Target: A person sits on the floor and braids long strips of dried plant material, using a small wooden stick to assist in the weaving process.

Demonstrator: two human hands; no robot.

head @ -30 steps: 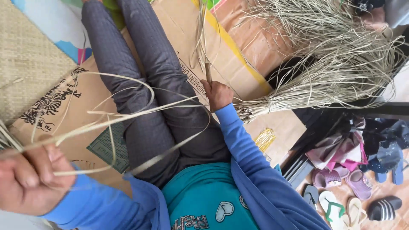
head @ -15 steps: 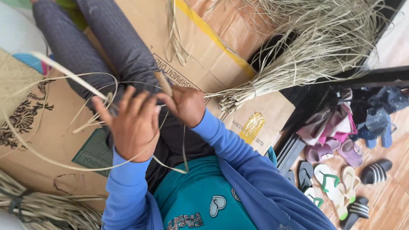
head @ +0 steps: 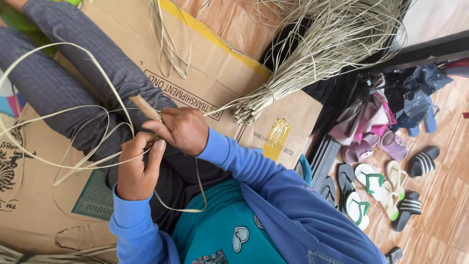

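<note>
Person sits on flattened cardboard, legs in grey trousers stretched toward 11 o'clock.

Far left: long pale reed strips loop out in wide arcs toward 9 o'clock, over the legs & cardboard.

L hand, blue sleeve, sits over the lap, fingers curled together & pinching the strips where they gather; index finger points up at 1 o'clock, touching the R hand.

R hand just above it at 1 o'clock, closed on a short flat tan stick that pokes out toward 10 o'clock; strips pass under its fingers too.

Further right, at 1 o'clock from the hands: a tied reed bundle lies on the cardboard, cut ends near the R hand, loose ends fanning up-right.

Far right, 3–4 o'clock: sandals & slippers scattered on tiled floor, clothes heap above them.
</note>
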